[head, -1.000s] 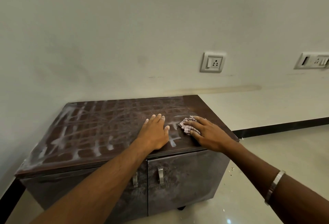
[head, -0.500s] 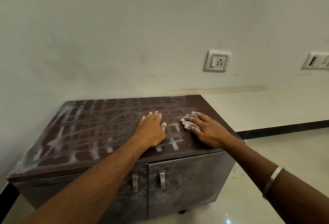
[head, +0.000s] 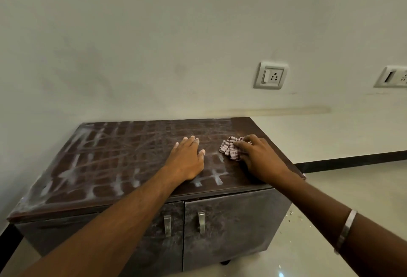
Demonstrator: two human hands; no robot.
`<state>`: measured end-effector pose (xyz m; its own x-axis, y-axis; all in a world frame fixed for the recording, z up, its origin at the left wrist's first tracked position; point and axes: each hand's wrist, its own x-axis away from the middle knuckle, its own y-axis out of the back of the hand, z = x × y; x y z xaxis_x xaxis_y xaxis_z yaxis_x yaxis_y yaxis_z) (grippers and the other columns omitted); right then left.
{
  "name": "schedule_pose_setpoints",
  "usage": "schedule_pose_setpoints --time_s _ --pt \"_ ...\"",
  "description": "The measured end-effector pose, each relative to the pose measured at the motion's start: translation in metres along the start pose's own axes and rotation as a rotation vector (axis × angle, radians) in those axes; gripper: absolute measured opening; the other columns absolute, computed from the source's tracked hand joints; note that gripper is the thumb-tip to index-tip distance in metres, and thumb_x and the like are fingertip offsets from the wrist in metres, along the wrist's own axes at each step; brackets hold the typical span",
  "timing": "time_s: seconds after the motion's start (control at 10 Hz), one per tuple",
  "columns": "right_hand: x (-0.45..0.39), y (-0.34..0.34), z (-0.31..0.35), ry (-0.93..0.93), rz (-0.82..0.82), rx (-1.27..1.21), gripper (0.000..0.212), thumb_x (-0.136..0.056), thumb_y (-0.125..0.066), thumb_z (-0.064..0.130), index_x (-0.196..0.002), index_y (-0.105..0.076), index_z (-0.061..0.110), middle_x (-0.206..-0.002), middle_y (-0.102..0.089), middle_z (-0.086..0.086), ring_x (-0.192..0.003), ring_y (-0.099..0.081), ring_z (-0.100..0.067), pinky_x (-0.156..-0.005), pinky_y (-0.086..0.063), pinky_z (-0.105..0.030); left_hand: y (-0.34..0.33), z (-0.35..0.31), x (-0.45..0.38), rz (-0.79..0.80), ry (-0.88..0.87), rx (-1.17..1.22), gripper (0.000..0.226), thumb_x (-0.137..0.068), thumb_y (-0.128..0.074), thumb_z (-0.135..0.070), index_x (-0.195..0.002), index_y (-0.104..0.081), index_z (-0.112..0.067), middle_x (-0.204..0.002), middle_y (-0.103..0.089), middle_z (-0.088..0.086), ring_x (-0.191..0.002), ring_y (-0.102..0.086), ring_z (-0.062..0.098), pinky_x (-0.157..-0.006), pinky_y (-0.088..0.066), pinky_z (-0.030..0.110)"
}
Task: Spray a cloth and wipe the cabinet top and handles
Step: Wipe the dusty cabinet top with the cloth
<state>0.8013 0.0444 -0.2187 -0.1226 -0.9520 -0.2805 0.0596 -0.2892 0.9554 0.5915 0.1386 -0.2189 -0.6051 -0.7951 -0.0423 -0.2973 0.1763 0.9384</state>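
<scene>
Right hand: right hand lies over the bunched cloth, fingers curled onto it and pressing it down on the cabinet top; the cloth's striped folds stick out past the fingertips on the side facing the other hand.
Cloth position: right-hand part of the top, near the back, just beside the cleaner dark strip along the right edge.
Left hand: left hand rests flat on the top, fingers straight and together, holding nothing; it seems to be bracing the body or the cabinet.
Step in hand: wiping the top. Judged early in the job, since pale dusty streaks in a grid cover most of the surface to the left.
Doing it well: keep the palm weight over the cloth so it drags flat and does not roll; work in overlapping passes from the clean right strip leftward; refold when the face loads with dust.
In the way: the left hand sits right in the next lane of the wipe and would need lifting or shifting first.
Still ahead: two metal handles on the front doors, which look dusty too.
Surroundings: wall socket above and right, a second switch plate at the frame edge; small crumbs on the glossy floor by the cabinet's right side; a metal bangle on the right forearm.
Not seen: no spray bottle in view.
</scene>
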Motion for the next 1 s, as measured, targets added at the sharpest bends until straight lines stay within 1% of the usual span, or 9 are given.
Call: schedule_pose_setpoints --time_s 0.1,0.2,0.3,0.4,0.5,0.6,0.8,0.9,1.0 --pt "-0.005 -0.001 -0.007 0.008 0.024 -0.084 0.052 -0.089 -0.058 0.006 -0.137 -0.05 0.023 -0.144 -0.045 -0.003 -0.127 -0.047 -0.027 -0.106 -0.038 -0.038 0.0 0.0 0.002 0.002 -0.001 0.005 0.057 -0.103 -0.026 -0.035 -0.153 -0.016 -0.01 -0.162 -0.01 0.005 -0.15 -0.005 0.021 -0.122 -0.004 0.04" --pt "-0.017 0.0 -0.012 -0.035 0.093 -0.119 0.058 -0.082 -0.057 0.001 -0.133 -0.048 0.027 -0.146 -0.043 0.002 -0.133 -0.042 -0.023 -0.111 -0.03 -0.049 0.0 0.003 0.003 0.007 0.007 0.004 0.057 -0.104 -0.026 -0.035 -0.154 -0.016 -0.01 -0.163 -0.01 0.005 -0.15 -0.004 0.021 -0.122 -0.004 0.039" --pt "-0.02 -0.001 -0.009 -0.116 0.141 -0.274 0.057 -0.085 -0.045 0.012 -0.138 -0.037 0.033 -0.15 -0.038 0.001 -0.14 -0.031 -0.021 -0.115 -0.015 -0.057 0.0 0.006 0.002 0.005 0.016 -0.001 0.057 -0.104 -0.025 -0.035 -0.154 -0.015 -0.01 -0.162 -0.009 0.005 -0.15 -0.004 0.022 -0.121 -0.004 0.039" --pt "-0.017 -0.009 -0.008 -0.144 0.17 -0.209 0.054 -0.1 -0.03 0.031 -0.152 -0.016 0.036 -0.161 -0.018 0.003 -0.149 -0.01 -0.019 -0.118 0.0 -0.054 -0.001 0.006 0.001 0.004 0.014 -0.004 0.057 -0.104 -0.026 -0.035 -0.154 -0.015 -0.01 -0.162 -0.01 0.006 -0.15 -0.004 0.022 -0.121 -0.004 0.039" --pt "-0.021 -0.014 -0.006 -0.181 0.186 -0.139 0.052 -0.102 -0.023 0.045 -0.152 -0.011 0.039 -0.162 -0.008 0.011 -0.15 0.0 -0.014 -0.119 0.006 -0.05 -0.004 0.003 0.0 0.009 0.009 -0.006 0.057 -0.103 -0.026 -0.035 -0.153 -0.017 -0.01 -0.162 -0.011 0.005 -0.15 -0.005 0.022 -0.122 -0.005 0.04" --pt "-0.027 -0.018 -0.005 -0.173 0.174 -0.114 0.053 -0.1 -0.024 0.051 -0.151 -0.012 0.042 -0.161 -0.011 0.014 -0.149 -0.002 -0.014 -0.118 0.005 -0.051 -0.007 0.001 -0.003 0.008 0.006 -0.018 0.057 -0.103 -0.027 -0.035 -0.153 -0.017 -0.01 -0.162 -0.012 0.005 -0.15 -0.006 0.022 -0.121 -0.005 0.04" --pt "-0.01 -0.013 -0.034 -0.022 0.172 -0.102 0.051 -0.1 -0.028 0.051 -0.149 -0.015 0.047 -0.159 -0.016 0.016 -0.149 -0.005 -0.012 -0.12 -0.002 -0.046 -0.002 0.004 -0.008 -0.02 0.013 -0.046 0.056 -0.103 -0.026 -0.035 -0.153 -0.018 -0.01 -0.162 -0.013 0.006 -0.15 -0.007 0.023 -0.121 -0.005 0.041" --pt "-0.02 -0.012 -0.043 -0.13 0.215 -0.088 0.051 -0.1 -0.029 0.051 -0.148 -0.013 0.05 -0.161 -0.011 0.014 -0.149 0.0 -0.015 -0.119 -0.001 -0.048 -0.002 0.006 -0.009 -0.012 0.014 -0.045 0.056 -0.103 -0.026 -0.035 -0.153 -0.018 -0.009 -0.162 -0.013 0.006 -0.15 -0.007 0.023 -0.121 -0.004 0.041" --pt "-0.038 -0.012 -0.028 -0.164 0.263 -0.081 0.052 -0.1 -0.029 0.048 -0.149 -0.011 0.049 -0.161 -0.009 0.014 -0.149 0.002 -0.018 -0.118 0.003 -0.051 -0.002 0.006 -0.012 -0.011 0.009 -0.05 0.056 -0.103 -0.026 -0.035 -0.153 -0.018 -0.01 -0.162 -0.012 0.006 -0.15 -0.006 0.023 -0.122 -0.004 0.041"
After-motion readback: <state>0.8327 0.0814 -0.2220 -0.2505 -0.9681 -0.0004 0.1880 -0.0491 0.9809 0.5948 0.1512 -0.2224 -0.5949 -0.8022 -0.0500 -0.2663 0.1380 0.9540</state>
